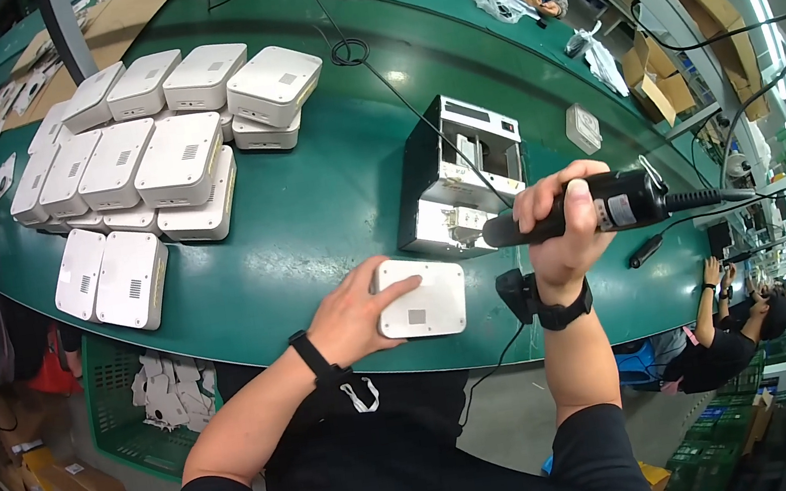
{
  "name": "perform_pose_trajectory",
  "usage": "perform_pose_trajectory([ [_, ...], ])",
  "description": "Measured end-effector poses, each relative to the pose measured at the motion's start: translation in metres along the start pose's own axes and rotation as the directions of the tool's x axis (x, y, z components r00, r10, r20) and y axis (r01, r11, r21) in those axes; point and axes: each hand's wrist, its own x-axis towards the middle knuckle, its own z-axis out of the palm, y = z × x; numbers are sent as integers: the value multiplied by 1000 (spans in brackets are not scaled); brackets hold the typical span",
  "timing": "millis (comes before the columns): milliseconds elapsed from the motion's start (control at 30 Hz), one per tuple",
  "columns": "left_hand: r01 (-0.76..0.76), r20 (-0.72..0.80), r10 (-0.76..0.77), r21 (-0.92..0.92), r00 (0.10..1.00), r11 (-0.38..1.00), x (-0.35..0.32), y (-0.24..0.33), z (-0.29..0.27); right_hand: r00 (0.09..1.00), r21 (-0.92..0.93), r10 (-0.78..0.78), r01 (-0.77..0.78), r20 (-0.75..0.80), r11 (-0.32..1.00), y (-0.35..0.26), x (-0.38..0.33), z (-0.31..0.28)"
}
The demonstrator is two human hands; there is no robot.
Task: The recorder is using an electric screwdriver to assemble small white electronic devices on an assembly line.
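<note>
My left hand is closed around the left side of a white plastic case with a small vent grid, which lies on the table's front edge. Its index finger rests along the top face. In my right hand is a black corded electric screwdriver, held sideways with the fingers wrapped round its body. The screwdriver's front end points left, by the near side of a black and silver open-topped machine that looks like a screw feeder. Its bit tip is too small to make out.
Stacked white cases cover the left of the green table. A cable hangs across the middle. Below the edge, a green crate holds white pieces. A small clear box stands beyond the machine. Other people work at left, far side and right.
</note>
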Motion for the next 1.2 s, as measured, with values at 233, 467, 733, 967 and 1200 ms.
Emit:
perform_pose_trajectory([
  [233,45,-20,-45,7,999,999,2,-12,-11,996,-105,45,-53,-81,993,12,7,-5],
  [467,52,-41,-52,5,998,999,3,-14,-12,981,55,192,-193,26,980,-10,-45,-11],
  [733,51,-38,-50,15,998,999,5,-13,-10,981,-10,190,-189,34,982,4,-69,-16],
  [967,52,-57,-51,13,997,999,4,-12,-11,983,36,176,-178,46,983,7,-71,-14],
  [1200,57,-72,-57,5,996,998,5,-12,-8,979,32,179,-183,102,983,8,-72,-16],
])
